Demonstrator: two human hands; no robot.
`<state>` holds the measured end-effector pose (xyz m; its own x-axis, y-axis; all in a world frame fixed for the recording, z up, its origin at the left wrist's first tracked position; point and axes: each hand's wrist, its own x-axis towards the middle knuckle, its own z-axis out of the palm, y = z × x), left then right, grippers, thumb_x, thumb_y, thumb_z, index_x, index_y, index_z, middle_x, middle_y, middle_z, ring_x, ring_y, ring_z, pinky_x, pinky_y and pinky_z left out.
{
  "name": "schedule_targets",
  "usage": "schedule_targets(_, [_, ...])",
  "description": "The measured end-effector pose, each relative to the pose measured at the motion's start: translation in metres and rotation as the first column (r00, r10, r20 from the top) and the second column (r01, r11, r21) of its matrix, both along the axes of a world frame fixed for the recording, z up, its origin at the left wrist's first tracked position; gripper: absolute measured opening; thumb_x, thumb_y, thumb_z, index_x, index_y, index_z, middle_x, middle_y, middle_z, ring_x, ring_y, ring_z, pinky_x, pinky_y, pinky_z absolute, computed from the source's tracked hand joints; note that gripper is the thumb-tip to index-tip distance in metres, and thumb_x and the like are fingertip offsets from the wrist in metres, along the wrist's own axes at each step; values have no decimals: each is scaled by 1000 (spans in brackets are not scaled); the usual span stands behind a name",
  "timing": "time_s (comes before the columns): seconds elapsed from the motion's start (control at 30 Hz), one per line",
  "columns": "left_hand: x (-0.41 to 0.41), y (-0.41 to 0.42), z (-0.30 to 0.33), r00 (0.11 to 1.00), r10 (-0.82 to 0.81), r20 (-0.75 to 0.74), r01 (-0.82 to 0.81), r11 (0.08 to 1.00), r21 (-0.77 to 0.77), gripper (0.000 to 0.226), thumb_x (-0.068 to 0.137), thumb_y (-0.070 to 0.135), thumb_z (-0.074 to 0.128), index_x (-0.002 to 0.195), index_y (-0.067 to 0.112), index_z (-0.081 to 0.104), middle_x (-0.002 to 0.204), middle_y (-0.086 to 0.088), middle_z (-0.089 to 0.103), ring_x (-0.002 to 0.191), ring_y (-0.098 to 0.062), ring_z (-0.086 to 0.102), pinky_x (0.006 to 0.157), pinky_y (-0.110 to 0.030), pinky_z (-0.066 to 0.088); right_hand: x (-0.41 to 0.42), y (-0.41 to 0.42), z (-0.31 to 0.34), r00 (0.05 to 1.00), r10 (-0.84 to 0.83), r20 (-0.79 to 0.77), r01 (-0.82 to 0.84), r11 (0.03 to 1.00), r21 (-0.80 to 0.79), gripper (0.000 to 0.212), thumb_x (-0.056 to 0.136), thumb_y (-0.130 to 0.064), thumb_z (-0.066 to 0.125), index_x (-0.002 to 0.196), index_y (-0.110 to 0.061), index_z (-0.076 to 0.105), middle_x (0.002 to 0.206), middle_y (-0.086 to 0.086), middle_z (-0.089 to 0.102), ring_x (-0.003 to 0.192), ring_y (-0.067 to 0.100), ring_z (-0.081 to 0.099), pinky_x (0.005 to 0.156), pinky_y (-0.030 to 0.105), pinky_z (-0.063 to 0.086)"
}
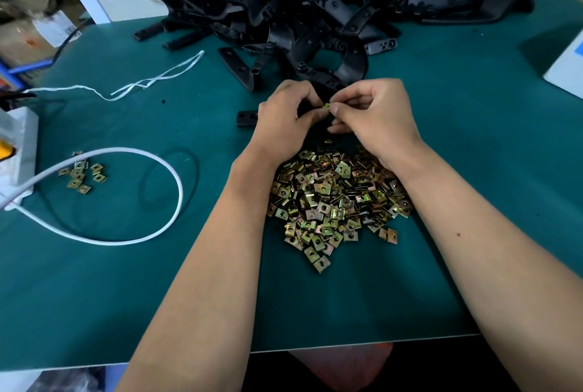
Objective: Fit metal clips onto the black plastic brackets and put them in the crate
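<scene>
Here, the left hand grips a black bracket, mostly hidden beneath its curled fingers, while the right hand pinches a metal clip against it. Just below both wrists lies a heap of clips.

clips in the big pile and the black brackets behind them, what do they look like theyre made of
Clips in the big pile: apparently thin stamped sheet metal with a yellowish, iridescent plated finish; they glint gold, green and pink and have punched holes.
Black brackets: seemingly moulded plastic, matt to semi-gloss black; curved strap shapes with moulded holes and soft highlights, though the far pile is slightly blurred.
</scene>
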<state>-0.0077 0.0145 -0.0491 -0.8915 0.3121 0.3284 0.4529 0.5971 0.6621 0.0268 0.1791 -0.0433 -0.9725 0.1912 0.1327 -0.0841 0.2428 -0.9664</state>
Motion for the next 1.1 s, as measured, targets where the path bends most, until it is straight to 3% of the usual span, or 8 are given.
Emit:
schedule_targets(0.2, [5,4,0,999,-33,-22,32,999,-36,16,91,22,73,88,24,58,107,2,59,101,-18,58,99,-55,45,-2,-15,-6,971,-204,124,225,958,-181,27,79,7,71,66,-17,77,66,3,75,60,24,76,61,31,64])
schedule_targets(0.4, [7,9,0,999,-3,-49,-2,996,-90,15,93,20,69,90,25,55,107,3,58,98,-18,57,98,-53,42,0,-16,-8,966,-244,82,255,953,-165,29,77,5,72,63,-20,77,66,2,75,61,20,76,59,32,64])
schedule_targets(0.57, [7,8,1,998,14,-58,-21,992,-123,9,95,22,67,94,21,58,104,4,56,95,-19,56,94,-52,45,2,-18,-7,972,-233,-19,233,972,-18,25,85,3,72,73,-19,75,72,5,74,57,17,75,57,30,63])
schedule_targets(0.8, [7,6,5,999,-16,-31,14,996,-84,16,100,24,61,86,22,55,104,-1,57,99,-21,56,96,-55,46,3,-2,-1,999,-46,-3,45,981,191,26,94,-7,69,79,-29,72,66,4,74,53,20,73,58,37,64])
schedule_targets(0.93, [7,5,5,1000,-27,-9,26,999,-44,11,100,21,60,90,17,61,106,-1,58,103,-18,55,101,-55,43,1,8,3,996,91,1,-89,967,238,14,97,-13,68,90,-17,79,70,7,73,55,22,72,50,30,59])
schedule_targets(1.03, [9,3,8,998,-56,39,58,998,-32,15,103,22,57,88,22,57,103,5,56,107,-15,52,106,-57,39,0,16,5,987,162,8,-158,948,277,15,97,-16,68,87,-18,78,68,4,71,54,18,66,47,25,51])
schedule_targets(1.1, [10,1,10,994,-82,78,83,996,-19,16,104,23,56,88,22,59,99,10,55,110,-12,51,109,-57,35,-1,20,6,979,200,37,-203,955,216,15,98,-14,68,86,-16,77,66,2,69,54,15,62,46,24,49])
